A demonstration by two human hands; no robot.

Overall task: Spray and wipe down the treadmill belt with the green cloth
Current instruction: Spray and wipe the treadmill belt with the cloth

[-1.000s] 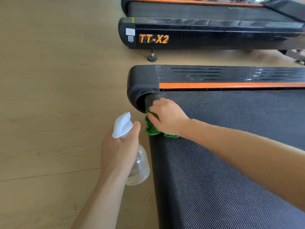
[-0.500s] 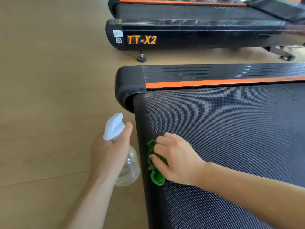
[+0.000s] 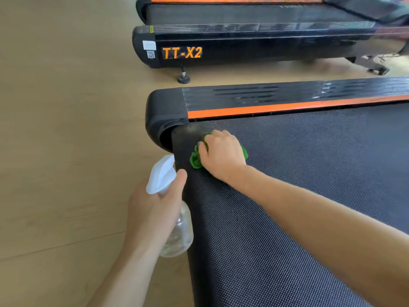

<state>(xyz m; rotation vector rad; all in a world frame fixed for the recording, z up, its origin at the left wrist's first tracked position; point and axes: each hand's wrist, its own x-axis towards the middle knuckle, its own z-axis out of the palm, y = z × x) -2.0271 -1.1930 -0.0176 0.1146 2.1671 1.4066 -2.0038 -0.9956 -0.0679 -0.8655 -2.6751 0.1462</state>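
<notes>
The black textured treadmill belt (image 3: 309, 185) fills the right and lower part of the view. My right hand (image 3: 221, 155) presses a bunched green cloth (image 3: 195, 160) onto the belt near its rear left corner, and most of the cloth is hidden under the palm. My left hand (image 3: 152, 209) holds a clear spray bottle (image 3: 179, 231) with a white trigger head (image 3: 160, 176) just off the belt's left edge, over the floor, with the nozzle pointing toward the belt corner.
A black end cap (image 3: 163, 111) and a side rail with an orange stripe (image 3: 287, 107) border the belt's far side. A second treadmill marked TT-X2 (image 3: 181, 53) stands beyond, with a levelling foot (image 3: 183, 79). Light wooden floor (image 3: 66, 129) lies to the left.
My right hand slid the green cloth toward me along the belt's left edge, then back up toward the rear corner. The left hand keeps the bottle beside the belt.
</notes>
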